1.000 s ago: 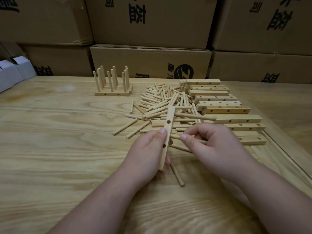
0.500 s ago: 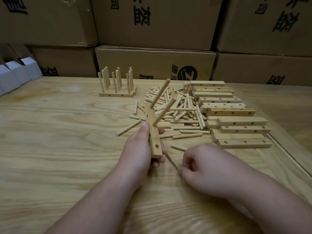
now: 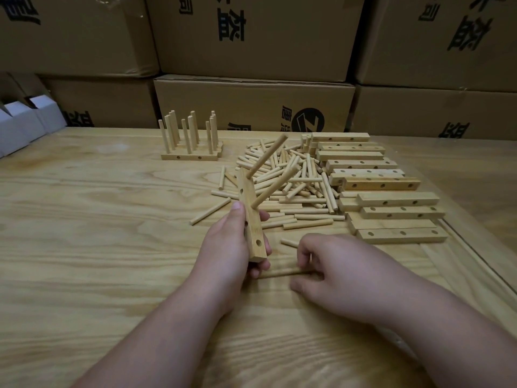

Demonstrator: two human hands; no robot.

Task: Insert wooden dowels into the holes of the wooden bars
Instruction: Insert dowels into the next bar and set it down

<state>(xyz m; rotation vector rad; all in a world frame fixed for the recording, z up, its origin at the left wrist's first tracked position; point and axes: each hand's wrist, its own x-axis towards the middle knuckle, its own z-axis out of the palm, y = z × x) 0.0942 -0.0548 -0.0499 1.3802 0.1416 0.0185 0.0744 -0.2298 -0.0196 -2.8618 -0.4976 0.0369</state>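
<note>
My left hand (image 3: 228, 247) grips a wooden bar (image 3: 251, 219) and holds it on end above the table. Two dowels (image 3: 270, 156) stick out of the bar's upper holes and point up and to the right. One hole near its lower end is empty. My right hand (image 3: 333, 271) lies low on the table, and its fingers pinch a loose dowel (image 3: 282, 273) that lies flat just below the bar. A heap of loose dowels (image 3: 293, 177) lies behind the hands. Bare bars (image 3: 386, 203) are stacked at the right.
Finished bars with upright dowels (image 3: 190, 144) stand at the back left of the wooden table (image 3: 98, 219). Cardboard boxes (image 3: 251, 105) form a wall behind the table. White boxes (image 3: 25, 121) sit at the far left. A groove runs along the table's right side.
A second dowel went into the bar a second ago. My left hand then turned the bar upright, and my right hand dropped to the table and took hold of a loose dowel.
</note>
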